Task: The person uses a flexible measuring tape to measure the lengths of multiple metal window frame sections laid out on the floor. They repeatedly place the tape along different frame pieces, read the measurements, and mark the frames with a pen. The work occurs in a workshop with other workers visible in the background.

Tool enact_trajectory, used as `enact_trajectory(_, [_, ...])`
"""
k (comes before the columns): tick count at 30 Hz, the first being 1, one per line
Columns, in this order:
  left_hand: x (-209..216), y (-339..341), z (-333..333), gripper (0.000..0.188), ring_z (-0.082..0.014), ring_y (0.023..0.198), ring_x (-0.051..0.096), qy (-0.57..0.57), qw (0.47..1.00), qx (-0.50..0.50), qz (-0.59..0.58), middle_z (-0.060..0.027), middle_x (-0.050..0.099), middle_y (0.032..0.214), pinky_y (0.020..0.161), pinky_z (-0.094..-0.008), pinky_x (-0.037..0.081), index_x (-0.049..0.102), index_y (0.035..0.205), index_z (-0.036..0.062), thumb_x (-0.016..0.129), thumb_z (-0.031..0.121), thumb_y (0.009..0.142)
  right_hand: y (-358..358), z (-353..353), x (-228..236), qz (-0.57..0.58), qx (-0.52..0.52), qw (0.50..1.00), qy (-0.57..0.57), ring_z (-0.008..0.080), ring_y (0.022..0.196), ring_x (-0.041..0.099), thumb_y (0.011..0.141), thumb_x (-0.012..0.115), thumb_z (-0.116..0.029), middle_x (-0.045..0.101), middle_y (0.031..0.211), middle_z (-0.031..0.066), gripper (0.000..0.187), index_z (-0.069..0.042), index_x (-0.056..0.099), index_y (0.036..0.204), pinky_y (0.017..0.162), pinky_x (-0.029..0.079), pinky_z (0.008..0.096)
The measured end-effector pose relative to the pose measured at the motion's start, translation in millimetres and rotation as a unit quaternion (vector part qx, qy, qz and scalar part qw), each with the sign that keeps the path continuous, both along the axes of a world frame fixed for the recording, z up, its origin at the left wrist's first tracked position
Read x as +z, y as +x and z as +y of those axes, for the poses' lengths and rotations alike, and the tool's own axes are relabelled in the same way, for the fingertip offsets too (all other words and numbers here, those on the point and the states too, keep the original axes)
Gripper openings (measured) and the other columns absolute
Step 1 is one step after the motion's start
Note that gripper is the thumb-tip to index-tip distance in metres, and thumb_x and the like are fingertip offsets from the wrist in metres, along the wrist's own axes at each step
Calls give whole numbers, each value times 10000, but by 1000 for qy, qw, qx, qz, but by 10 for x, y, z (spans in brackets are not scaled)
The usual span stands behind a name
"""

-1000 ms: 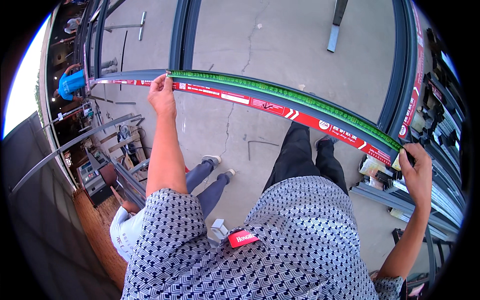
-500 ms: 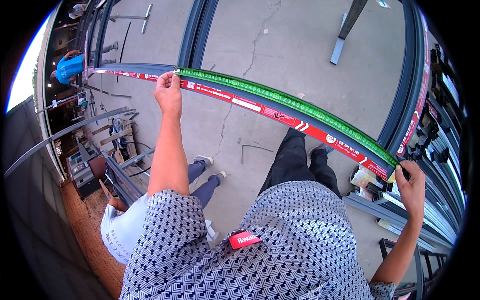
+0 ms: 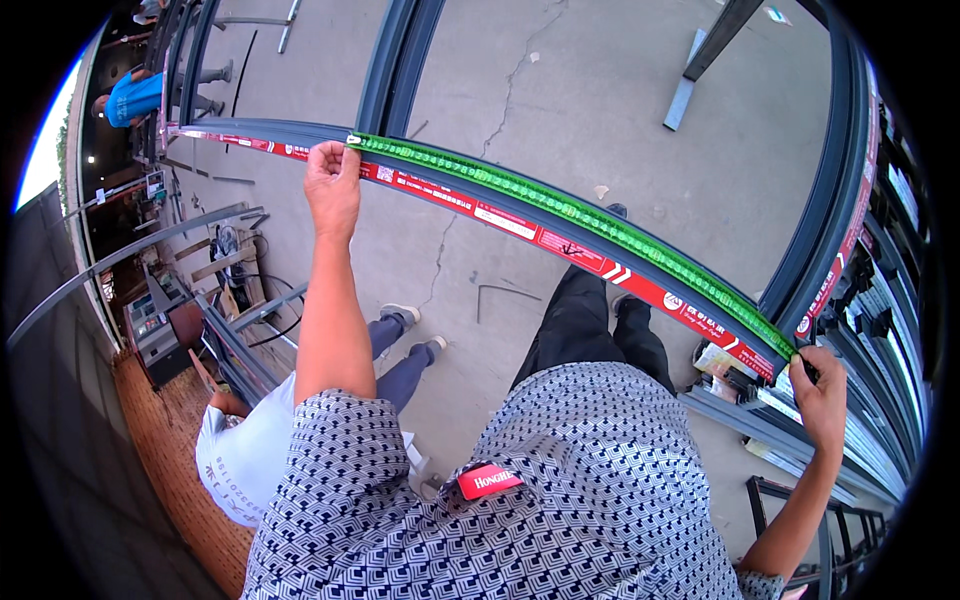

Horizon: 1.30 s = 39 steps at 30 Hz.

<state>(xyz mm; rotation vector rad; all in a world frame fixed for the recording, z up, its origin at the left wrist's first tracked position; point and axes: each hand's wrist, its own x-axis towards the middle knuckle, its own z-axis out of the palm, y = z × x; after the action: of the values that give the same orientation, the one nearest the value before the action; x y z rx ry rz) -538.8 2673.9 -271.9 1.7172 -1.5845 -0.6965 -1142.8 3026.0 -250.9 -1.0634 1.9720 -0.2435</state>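
A bright green tape measure [image 3: 570,212] is stretched along the near rail of a dark grey metal frame [image 3: 400,75]. Red printed film [image 3: 655,291] covers the rail's side facing me. My left hand [image 3: 332,188] pinches the tape's hooked end at the rail, close to where an upright bar joins it. At the right corner of the frame, my right hand [image 3: 822,398] grips the other end of the tape between thumb and fingers. Something dark shows inside that hand, but the tape's case is mostly hidden. The blade lies nearly against the rail between both hands.
A co-worker in a white shirt [image 3: 240,455] bends at lower left, near a grey machine [image 3: 160,335]. Another person in blue [image 3: 135,98] stands at far left. Long metal profiles [image 3: 880,350] are stacked at right. A metal stand leg [image 3: 682,95] rests on the concrete floor.
The view has shifted slightly, and the frame's right corner sits lower and farther right. My right hand is a little lower. Both hands keep their hold on the tape.
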Motion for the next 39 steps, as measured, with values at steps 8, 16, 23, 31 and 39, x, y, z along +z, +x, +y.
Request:
enact_trajectory(8, [168, 71, -56, 123, -18, 766, 527, 41, 995, -66, -68, 65, 590, 867, 687, -196, 467, 617, 1024, 69, 709, 149, 1047, -30, -106, 170, -43, -27, 996, 74, 126, 695, 516, 982, 671, -81, 571, 777, 60, 172, 65, 641, 897, 641, 413, 333])
enact_trajectory(16, [192, -31, -21, 107, -34, 717, 522, 10, 993, -63, -103, 47, 613, 852, 665, -206, 480, 644, 1061, 29, 713, 102, 1025, -176, 29, 151, -41, -5, 995, 86, 92, 679, 486, 985, 677, -57, 548, 756, 21, 155, 50, 643, 878, 610, 384, 306])
enact_trajectory(23, [226, -160, 54, 150, -35, 710, 530, -22, 995, -39, -85, 30, 622, 885, 641, -212, 474, 732, 1151, 29, 718, 88, 1014, -200, -27, 337, -55, -10, 994, 92, 70, 611, 483, 974, 681, -63, 545, 707, 3, 157, 42, 660, 859, 555, 370, 302])
enact_trajectory(31, [244, -241, 86, 126, -48, 682, 515, -58, 992, -19, -111, 16, 579, 857, 614, -223, 456, 745, 1116, 25, 727, 69, 1000, -184, -152, 462, -80, -27, 987, 137, 50, 590, 457, 981, 682, -67, 524, 690, -21, 168, 21, 649, 842, 537, 356, 283])
enact_trajectory(39, [285, -296, 106, 128, -26, 722, 556, -63, 992, -14, -112, 22, 624, 896, 629, -192, 464, 737, 1129, 4, 723, 20, 1003, -163, -224, 597, -83, -37, 981, 173, 55, 626, 468, 979, 672, -41, 535, 713, -19, 143, 20, 648, 852, 565, 364, 273])
